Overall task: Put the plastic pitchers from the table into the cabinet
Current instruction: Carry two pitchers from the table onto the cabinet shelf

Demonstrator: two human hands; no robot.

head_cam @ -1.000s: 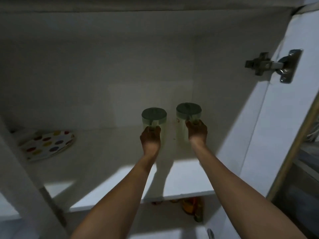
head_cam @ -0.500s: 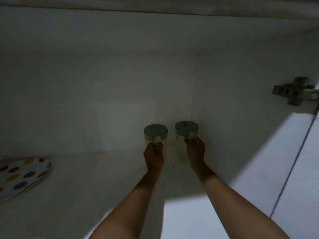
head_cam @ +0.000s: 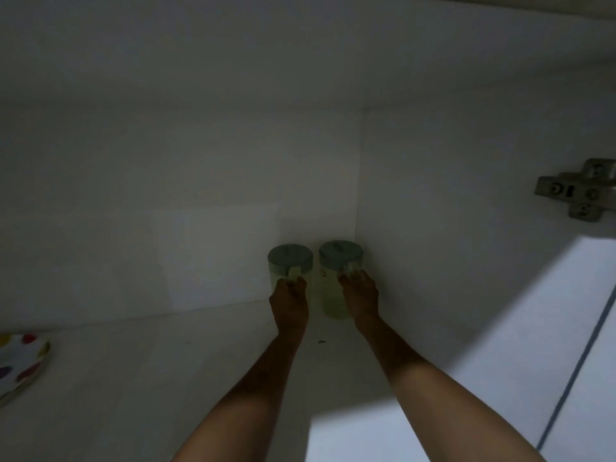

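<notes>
We're gripping w/ left hand (head_cam: 289,296) the handle of the left pitcher (head_cam: 289,261) & w/ right hand (head_cam: 360,295) the right pitcher (head_cam: 338,278), both standing upright side by side at the shelf's (head_cam: 166,378) back right corner, a polka-dot plate (head_cam: 20,361) sitting at its left edge.

Both bare forearms stretched forward, left hand (head_cam: 289,300) and right hand (head_cam: 360,295) side by side, fingers curled closed, each gripping a pitcher (head_cam: 289,261) handle
</notes>
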